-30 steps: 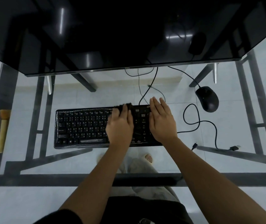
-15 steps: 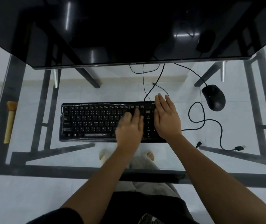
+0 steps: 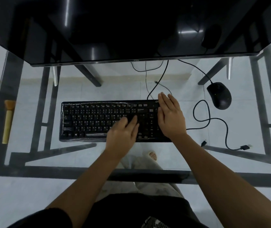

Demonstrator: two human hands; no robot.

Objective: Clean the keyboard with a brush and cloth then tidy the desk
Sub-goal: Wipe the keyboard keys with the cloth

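The left hand [image 3: 123, 135] lay with straight fingers on the middle keys and the right hand [image 3: 171, 116] pressed flat, fingers together, on the right end of the black rectangular plastic keyboard [image 3: 90, 120], centred on the clear glass desk [image 3: 98, 92], a pale wooden-handled brush [image 3: 7, 124] well apart at left.

The black keyboard [image 3: 96, 122], in the centre of the frame, carries white key letters: Q W E R T Y in the upper row, A S D F G H J K below it, then Z X C V B N M. A Windows sign marks a lower-left key. The mark on the lower edge of the monitor [image 3: 131, 30] is too small to read.
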